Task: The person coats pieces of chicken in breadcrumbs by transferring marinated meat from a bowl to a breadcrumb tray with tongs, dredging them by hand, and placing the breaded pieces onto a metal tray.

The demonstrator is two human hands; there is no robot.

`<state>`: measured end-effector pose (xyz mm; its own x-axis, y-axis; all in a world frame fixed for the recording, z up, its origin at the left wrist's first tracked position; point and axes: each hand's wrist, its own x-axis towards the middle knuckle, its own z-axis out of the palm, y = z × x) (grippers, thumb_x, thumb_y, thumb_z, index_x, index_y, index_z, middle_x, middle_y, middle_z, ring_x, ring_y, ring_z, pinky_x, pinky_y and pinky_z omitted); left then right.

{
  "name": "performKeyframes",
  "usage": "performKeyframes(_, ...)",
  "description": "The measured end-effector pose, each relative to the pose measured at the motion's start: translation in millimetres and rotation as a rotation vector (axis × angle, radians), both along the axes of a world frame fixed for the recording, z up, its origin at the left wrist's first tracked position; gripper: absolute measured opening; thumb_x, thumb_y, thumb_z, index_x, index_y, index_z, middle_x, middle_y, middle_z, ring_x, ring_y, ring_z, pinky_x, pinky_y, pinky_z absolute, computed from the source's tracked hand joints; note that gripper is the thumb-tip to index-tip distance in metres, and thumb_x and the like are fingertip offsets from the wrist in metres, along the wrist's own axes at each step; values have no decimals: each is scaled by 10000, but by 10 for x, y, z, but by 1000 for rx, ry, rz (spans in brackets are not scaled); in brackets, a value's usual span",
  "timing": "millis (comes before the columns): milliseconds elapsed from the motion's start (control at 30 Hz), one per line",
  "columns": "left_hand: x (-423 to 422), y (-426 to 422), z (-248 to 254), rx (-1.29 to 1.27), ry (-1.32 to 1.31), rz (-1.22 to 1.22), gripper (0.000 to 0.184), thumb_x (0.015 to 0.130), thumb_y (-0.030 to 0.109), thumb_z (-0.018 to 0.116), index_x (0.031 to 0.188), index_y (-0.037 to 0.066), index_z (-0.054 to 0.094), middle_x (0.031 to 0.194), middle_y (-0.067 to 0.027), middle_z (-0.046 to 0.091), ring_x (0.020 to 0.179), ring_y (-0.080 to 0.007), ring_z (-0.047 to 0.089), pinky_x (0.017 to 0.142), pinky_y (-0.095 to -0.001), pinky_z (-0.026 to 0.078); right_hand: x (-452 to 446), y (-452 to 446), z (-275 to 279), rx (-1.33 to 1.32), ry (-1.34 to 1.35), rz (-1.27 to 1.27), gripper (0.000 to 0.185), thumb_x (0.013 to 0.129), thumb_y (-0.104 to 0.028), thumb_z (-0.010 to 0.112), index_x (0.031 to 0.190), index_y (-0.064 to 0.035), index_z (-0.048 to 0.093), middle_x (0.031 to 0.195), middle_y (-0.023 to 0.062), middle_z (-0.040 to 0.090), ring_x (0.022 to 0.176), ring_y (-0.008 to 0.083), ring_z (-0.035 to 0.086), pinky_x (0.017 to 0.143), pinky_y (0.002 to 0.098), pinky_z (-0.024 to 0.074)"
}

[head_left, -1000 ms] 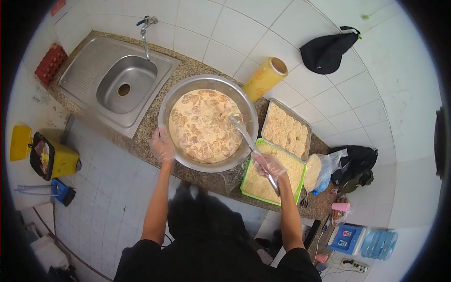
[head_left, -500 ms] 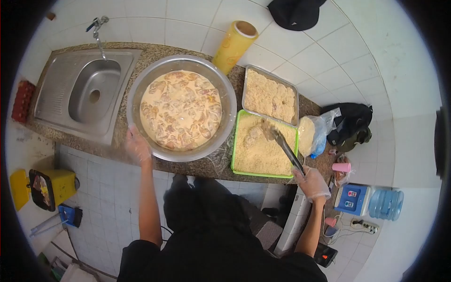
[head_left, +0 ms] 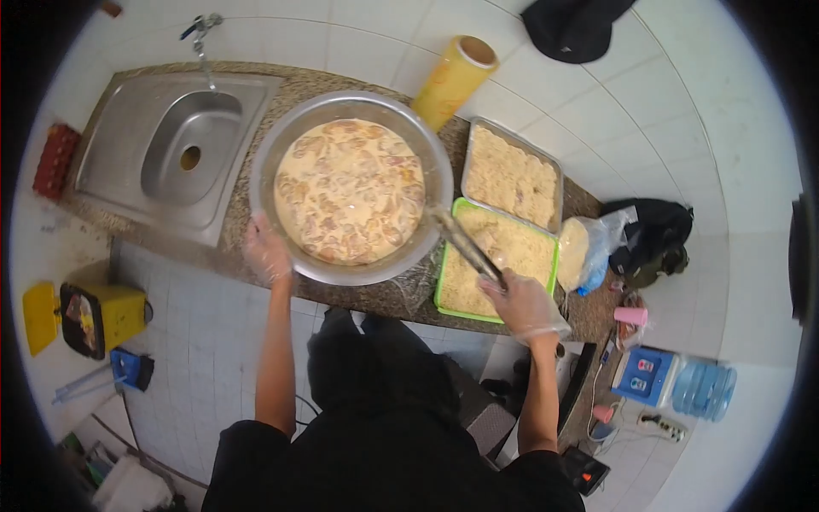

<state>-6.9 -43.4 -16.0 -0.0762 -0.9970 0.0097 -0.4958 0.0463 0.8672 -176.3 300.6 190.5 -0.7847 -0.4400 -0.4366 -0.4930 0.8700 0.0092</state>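
Observation:
A large metal basin (head_left: 438, 152) holds pieces in a pale creamy liquid (head_left: 350, 192), apparently raw meat. My gloved left hand (head_left: 269, 249) grips its near-left rim, some fingers hidden. In my right hand (head_left: 522, 305), also in a clear glove, are tongs (head_left: 472, 247) with a dark handle. Their blurred tips reach the basin's right rim, and I make out nothing between them. Below the tongs lies a green-rimmed tray (head_left: 556, 266) filled with crumbs (head_left: 478, 286). Behind it, a metal tray (head_left: 560, 183) contains crumb-coated pieces (head_left: 512, 175).
A steel sink (head_left: 189, 158) with a tap is at the left. The yellow film roll (head_left: 452, 81) stands against the tiled wall behind the basin. Right of the trays are a plastic bag (head_left: 601, 247), a black bag (head_left: 653, 235) and a pink cup (head_left: 630, 316).
My right hand has carried the tongs left, from over the crumb tray to the basin's right rim. My left hand stays at the basin's rim. The whole view has shifted slightly.

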Motion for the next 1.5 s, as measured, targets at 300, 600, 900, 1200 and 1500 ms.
performKeyframes(300, -33, -70, -79, -17, 59, 62, 356, 1020, 330, 596, 1077, 6, 732, 866, -199, 731, 749, -330, 687, 724, -448, 519, -91, -876, -373, 232, 32, 345, 469, 987, -492, 569, 967, -55, 740, 908, 188, 744, 893, 365, 724, 804, 468, 552)
performKeyframes(600, 469, 203, 191, -301, 266, 108, 173, 940, 147, 712, 1019, -6, 727, 865, -161, 741, 742, -239, 696, 727, -358, 545, -235, -926, 120, 272, 45, 366, 509, 988, -496, 554, 929, -32, 754, 929, 208, 746, 890, 394, 726, 803, 482, 557)
performKeyframes(900, 495, 498, 655, -9, 331, -543, 160, 955, 154, 697, 1000, 10, 751, 851, -90, 739, 775, -192, 688, 705, -329, 539, -524, -809, -268, 322, -26, 461, 588, 1029, -504, 461, 896, -12, 754, 960, 267, 722, 913, 426, 707, 815, 522, 538)
performKeyframes(1200, -1276, 1859, 2522, -964, 403, -1719, 174, 911, 239, 607, 901, 74, 661, 867, -158, 679, 819, -304, 682, 686, -434, 543, -581, -865, 266, 431, 58, 494, 575, 1022, -517, 492, 1068, 16, 701, 1012, 286, 709, 972, 484, 664, 852, 543, 510)
performKeyframes(1500, -1294, 2515, 2375, -658, 662, -1776, 164, 911, 210, 601, 910, 61, 669, 881, -158, 687, 818, -294, 680, 698, -426, 542, 28, -1030, 162, 271, 41, 259, 573, 1010, -528, 502, 1076, 5, 702, 1030, 283, 709, 992, 474, 667, 860, 548, 510)
